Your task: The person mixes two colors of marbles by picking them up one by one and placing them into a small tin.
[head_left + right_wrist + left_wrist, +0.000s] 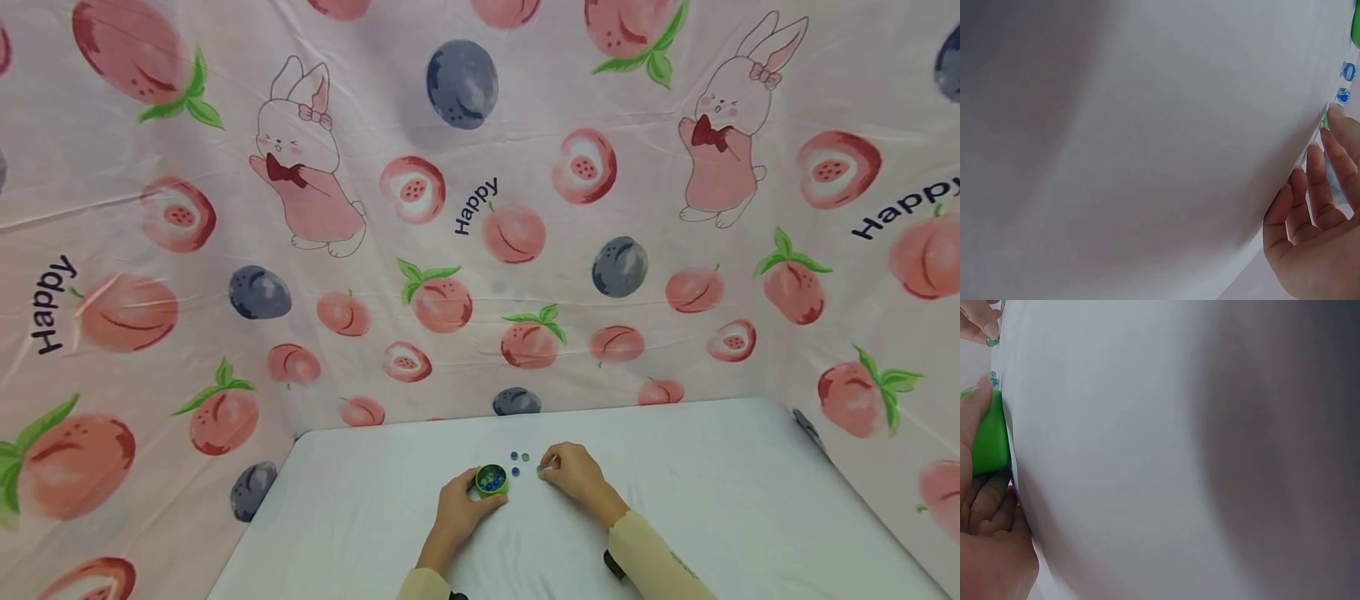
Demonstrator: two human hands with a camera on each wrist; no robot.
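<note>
My left hand [459, 507] grips a small green cup [482, 490], its thumb and fingers on either side. Blue and green glass marbles [491, 481] lie inside the cup. Its bright green wall also shows at the edge of the left wrist view, as a green cup [991, 440]. To the right, my right hand [573, 473] pinches a green marble [992, 342] between thumb and fingertip at the table. Between the hands lie a blue marble [513, 456], a green marble [526, 457] and another blue marble [515, 472]. The right wrist view shows the other fingers [1319, 178] loosely bent.
A white-covered table [360, 500] lies under both hands. Behind it and at the sides hangs a pink cloth [465, 367] printed with fruit and rabbits. A dark object [613, 564] is at the right sleeve [652, 554].
</note>
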